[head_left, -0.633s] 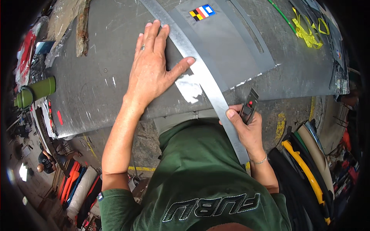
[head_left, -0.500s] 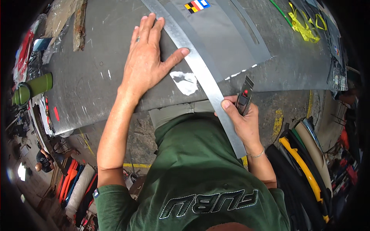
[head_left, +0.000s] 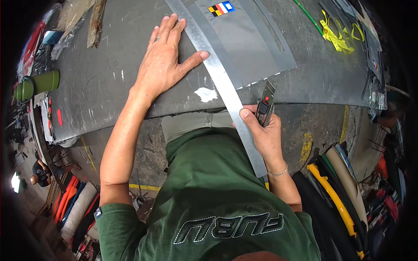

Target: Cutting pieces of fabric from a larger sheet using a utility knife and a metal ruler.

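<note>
Metal ruler [head_left: 224,85] is lying beside the grey panel [head_left: 248,48]; we are still spreading our left hand [head_left: 160,65] wide against the ruler, our right hand [head_left: 266,136] gripping it and a knife [head_left: 264,104]; the white patch [head_left: 205,95] is looking smaller.

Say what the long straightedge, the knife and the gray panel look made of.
Straightedge: metal, probably steel or aluminum, given its silvery sheen.
Knife: flat gray blade, apparently metal; ridged dark body, perhaps plastic.
Gray panel: seemingly matte synthetic fabric or vinyl, lying thin and flat.

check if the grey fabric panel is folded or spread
Spread: the grey fabric panel lies flat on the dark table, far end out of view.
</note>
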Available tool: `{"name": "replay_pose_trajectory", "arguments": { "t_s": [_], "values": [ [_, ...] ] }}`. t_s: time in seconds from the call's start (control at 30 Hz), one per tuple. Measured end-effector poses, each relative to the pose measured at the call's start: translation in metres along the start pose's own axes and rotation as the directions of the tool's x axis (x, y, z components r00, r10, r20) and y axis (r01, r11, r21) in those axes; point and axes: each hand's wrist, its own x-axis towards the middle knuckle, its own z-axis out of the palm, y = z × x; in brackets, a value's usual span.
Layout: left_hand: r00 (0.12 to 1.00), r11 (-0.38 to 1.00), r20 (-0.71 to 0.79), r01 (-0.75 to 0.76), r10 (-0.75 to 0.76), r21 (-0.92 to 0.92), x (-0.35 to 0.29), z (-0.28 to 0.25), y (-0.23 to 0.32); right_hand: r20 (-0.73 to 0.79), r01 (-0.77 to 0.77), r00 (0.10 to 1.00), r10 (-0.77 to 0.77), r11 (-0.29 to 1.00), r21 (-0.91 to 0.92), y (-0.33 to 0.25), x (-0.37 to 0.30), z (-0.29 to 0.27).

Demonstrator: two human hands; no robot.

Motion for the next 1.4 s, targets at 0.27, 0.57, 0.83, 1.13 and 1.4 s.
{"name": "replay_pose_trajectory", "arguments": {
  "t_s": [0.27, 0.57, 0.83, 1.13, 1.4],
  "values": [
    [1.000, 1.000, -0.002, -0.006, 0.006, 0.016, 0.002, -0.002, 0.000, 0.006, -0.003, 1.000, 0.002, 1.000, 0.019, -0.003, 0.001, 0.000],
    [0.996, 0.988, 0.069, -0.071, 0.061, 0.140, 0.012, -0.016, -0.001, 0.009, -0.005, 1.000, 0.005, 0.999, 0.045, -0.002, 0.001, 0.002],
    [0.986, 0.999, 0.159, 0.041, -0.039, -0.007, 0.017, -0.026, 0.008, 0.009, -0.009, 1.000, 0.009, 1.000, 0.000, -0.002, 0.000, 0.000],
    [0.982, 0.983, 0.171, -0.101, 0.074, 0.151, 0.021, -0.026, 0.012, -0.028, 0.052, 0.998, -0.059, 0.976, -0.211, -0.012, -0.004, -0.006],
    [0.956, 0.987, 0.293, -0.064, 0.017, 0.148, 0.034, -0.038, 0.022, 0.003, 0.417, 0.868, -0.496, 0.726, -0.547, -0.051, -0.010, -0.028]
  ]
}}
